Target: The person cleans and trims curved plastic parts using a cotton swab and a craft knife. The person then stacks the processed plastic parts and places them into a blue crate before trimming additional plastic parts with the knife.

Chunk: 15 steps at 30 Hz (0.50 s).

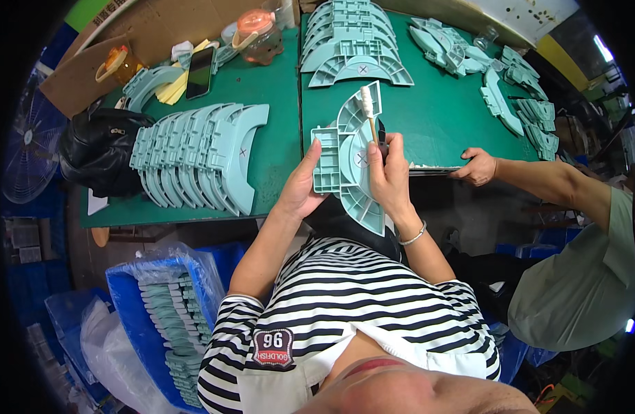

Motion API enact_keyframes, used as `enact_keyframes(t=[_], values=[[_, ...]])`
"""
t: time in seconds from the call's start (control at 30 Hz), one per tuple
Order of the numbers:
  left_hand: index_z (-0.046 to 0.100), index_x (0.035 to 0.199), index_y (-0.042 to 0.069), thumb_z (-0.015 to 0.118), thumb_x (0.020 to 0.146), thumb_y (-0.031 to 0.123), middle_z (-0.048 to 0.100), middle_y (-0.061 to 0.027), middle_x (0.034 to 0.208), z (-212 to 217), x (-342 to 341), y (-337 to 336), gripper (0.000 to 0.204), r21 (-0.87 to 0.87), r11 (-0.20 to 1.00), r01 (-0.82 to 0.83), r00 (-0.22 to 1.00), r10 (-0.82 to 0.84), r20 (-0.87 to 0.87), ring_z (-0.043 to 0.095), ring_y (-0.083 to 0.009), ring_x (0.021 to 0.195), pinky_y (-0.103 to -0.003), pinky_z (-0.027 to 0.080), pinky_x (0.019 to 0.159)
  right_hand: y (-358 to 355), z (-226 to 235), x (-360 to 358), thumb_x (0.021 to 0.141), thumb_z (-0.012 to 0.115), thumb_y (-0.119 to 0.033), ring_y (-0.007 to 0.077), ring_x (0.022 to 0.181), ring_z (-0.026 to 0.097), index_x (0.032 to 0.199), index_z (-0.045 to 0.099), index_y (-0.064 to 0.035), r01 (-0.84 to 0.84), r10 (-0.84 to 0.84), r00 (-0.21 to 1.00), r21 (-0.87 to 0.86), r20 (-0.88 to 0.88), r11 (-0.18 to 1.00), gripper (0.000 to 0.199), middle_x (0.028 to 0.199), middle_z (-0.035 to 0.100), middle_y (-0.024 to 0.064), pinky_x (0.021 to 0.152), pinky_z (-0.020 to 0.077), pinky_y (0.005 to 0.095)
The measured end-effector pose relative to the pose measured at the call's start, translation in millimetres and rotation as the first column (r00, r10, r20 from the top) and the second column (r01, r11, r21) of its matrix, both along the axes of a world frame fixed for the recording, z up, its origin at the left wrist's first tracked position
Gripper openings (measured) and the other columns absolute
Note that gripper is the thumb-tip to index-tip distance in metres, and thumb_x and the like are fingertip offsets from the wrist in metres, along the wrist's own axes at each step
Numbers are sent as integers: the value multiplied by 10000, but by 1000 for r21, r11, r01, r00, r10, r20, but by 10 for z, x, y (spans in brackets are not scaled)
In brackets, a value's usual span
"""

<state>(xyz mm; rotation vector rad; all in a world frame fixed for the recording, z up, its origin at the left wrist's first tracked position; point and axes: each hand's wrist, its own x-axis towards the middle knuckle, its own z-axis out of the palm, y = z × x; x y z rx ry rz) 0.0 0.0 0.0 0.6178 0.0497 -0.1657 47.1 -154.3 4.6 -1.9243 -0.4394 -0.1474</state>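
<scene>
1. Head view: a green table (435, 110) is spreading across the upper half, with a dark seam running through it.
2. A black-and-white striped shirt (379, 290) is filling the lower middle, on the person at work.
3. A co-worker's grey-green sleeve (573, 297) is showing at the right; that person's hand (477, 167) is gripping the end of a thin, flat thing (433, 170) along the table's near edge.
4. A blue crate (124, 303) is standing below the table at the left, holding pale teal parts (169, 324).
5. Two rows of curved teal pieces are standing on the table: a left row (193, 148) and a far row (355, 45). Loose teal pieces (452, 52) are lying at the far right.
6. A black bag (103, 155) is resting just beside the left row.
7. The held teal piece (354, 162) is hanging between the hands, in front of the body near the table's edge, its gridded block facing left.
8. The left hand (305, 190) is gripping that block, thumb along its side. The right hand (392, 179) is closing around a stick at the piece's right side; whether it is also bearing the piece, I cannot tell.
9. A lidded jar (259, 45) is sitting at the back, and a phone (201, 72) is lying near it.
10. A cotton swab (367, 103), the stick in the right hand, is pointing its white tip away from the body, over the held piece.
</scene>
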Motion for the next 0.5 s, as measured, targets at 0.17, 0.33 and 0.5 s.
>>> enact_keyframes(t=[0.17, 0.33, 0.5], values=[[478, 1195, 46, 450, 895, 462, 567, -77, 1138, -5, -30, -23, 514, 53, 969, -240, 963, 245, -113, 575, -201, 998, -356, 461, 876, -212, -15, 97, 893, 514, -134, 111, 511, 408, 1016, 444, -5, -28, 26, 998, 35, 55, 999, 191, 593, 446, 45, 465, 331, 264], [472, 1203, 43, 408, 906, 482, 565, -77, 1139, 46, 1, 246, 534, 66, 952, -298, 951, 302, -66, 568, -195, 1001, -349, 463, 866, -285, 39, 43, 898, 476, -58, 33, 548, 354, 1152, 380, -37, -10, 96, 971, 366, -219, 930, 273, 651, 433, -26, 496, 290, 180], [494, 1170, 40, 401, 919, 453, 583, -76, 1106, 38, 12, 328, 492, 34, 944, -328, 938, 329, -106, 577, -192, 982, -346, 468, 858, -442, 17, 42, 890, 447, -46, 24, 494, 350, 1102, 437, -39, -71, 299, 852, 471, -429, 879, 212, 679, 491, 10, 454, 287, 172]])
